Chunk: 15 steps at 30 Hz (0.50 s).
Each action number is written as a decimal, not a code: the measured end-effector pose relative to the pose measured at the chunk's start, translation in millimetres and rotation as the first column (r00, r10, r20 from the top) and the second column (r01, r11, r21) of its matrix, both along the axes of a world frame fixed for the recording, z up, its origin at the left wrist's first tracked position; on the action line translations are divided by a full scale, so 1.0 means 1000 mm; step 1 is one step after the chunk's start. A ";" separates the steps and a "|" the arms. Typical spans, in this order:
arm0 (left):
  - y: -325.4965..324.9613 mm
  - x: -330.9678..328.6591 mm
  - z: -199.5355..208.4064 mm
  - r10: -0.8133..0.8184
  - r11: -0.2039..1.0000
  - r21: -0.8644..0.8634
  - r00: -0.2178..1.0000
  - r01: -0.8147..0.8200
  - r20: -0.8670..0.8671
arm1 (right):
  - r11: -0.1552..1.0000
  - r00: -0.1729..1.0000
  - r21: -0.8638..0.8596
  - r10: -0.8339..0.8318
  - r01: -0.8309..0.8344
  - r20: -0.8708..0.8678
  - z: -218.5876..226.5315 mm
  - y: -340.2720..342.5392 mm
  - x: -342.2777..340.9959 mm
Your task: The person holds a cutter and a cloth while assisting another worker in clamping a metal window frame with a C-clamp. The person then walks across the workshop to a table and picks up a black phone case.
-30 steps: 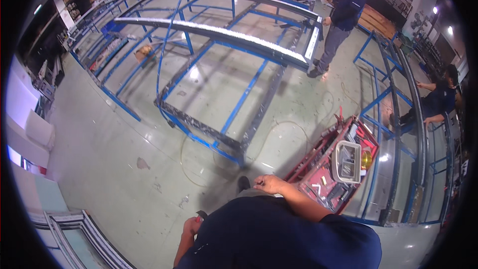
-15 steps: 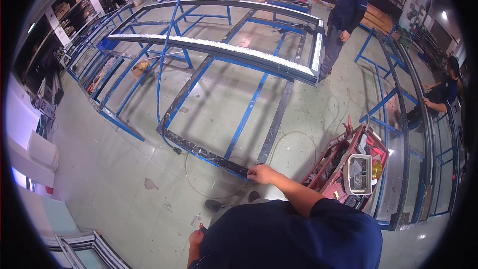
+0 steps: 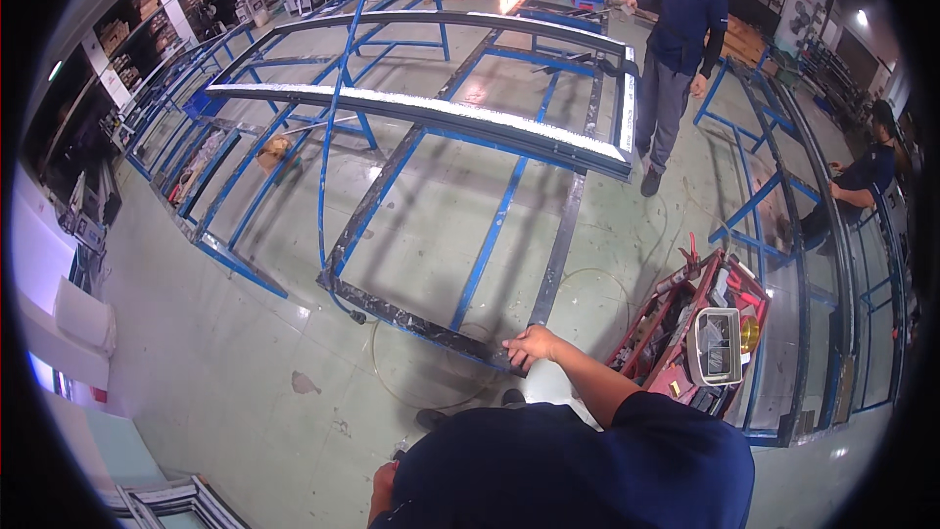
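My right hand [image 3: 532, 346] is closed on the near right corner of a blue work stand [image 3: 411, 320] with dark, scuffed strips along its top rails. Low at the bottom edge, my left hand [image 3: 385, 482] is partly covered by my dark blue shirt. Its fingers look curled, and a small dark thing shows at their tip, too little of it to name. Across the stand's far part lies a long black window or door frame [image 3: 470, 120], with a white strip along its upper faces. A blue hose [image 3: 323, 186] hangs down across the frame and the stand's left side.
A red tool cart [image 3: 676, 338] with a pale bin [image 3: 716, 346] stands to my right. One co-worker [image 3: 681, 39] stands by the frame's far right end; another [image 3: 862, 181] is at a rack on the right. More blue stands [image 3: 230, 260] are at left.
The view has shifted slightly. My right hand stays at the stand's corner, and my light trouser leg now shows beneath it. The standing co-worker's legs and shoe show more fully.
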<state>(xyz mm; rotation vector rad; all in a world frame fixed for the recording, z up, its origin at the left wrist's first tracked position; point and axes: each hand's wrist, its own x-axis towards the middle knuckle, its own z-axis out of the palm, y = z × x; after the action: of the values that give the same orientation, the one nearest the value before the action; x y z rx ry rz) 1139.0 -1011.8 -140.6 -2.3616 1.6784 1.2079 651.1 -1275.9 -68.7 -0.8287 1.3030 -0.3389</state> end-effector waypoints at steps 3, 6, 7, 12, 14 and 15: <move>-0.016 0.012 -0.010 -0.129 0.990 0.064 0.990 0.125 0.064 | 1.000 1.000 0.014 0.024 -0.024 0.005 0.006 -0.003 0.003; -0.026 0.011 -0.009 -0.125 0.992 0.037 0.992 0.124 0.007 | 0.999 0.999 0.025 0.039 -0.039 -0.012 0.009 -0.003 0.002; -0.028 0.009 -0.006 -0.133 0.990 0.038 0.991 0.133 0.007 | 0.999 0.999 0.027 0.044 -0.044 -0.010 0.010 -0.003 0.002; -0.036 0.003 0.011 -0.041 0.998 -0.061 0.967 0.026 -0.253 | 0.998 0.999 0.054 0.042 -0.041 -0.015 0.014 -0.003 -0.006; -0.022 0.021 -0.017 -0.086 0.996 -0.055 0.972 0.076 -0.216 | 0.996 0.999 0.072 0.051 -0.051 0.008 0.015 -0.003 -0.008; -0.016 0.029 -0.034 -0.119 0.993 -0.049 0.976 0.112 -0.183 | 0.996 0.998 0.064 0.066 -0.067 0.017 0.016 -0.004 -0.007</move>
<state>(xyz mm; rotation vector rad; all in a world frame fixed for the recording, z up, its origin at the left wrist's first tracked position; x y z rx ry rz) 1168.3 -1027.4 -174.3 -2.1955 1.8788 1.4262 644.5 -1280.0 -53.0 -0.8114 1.2631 -0.2490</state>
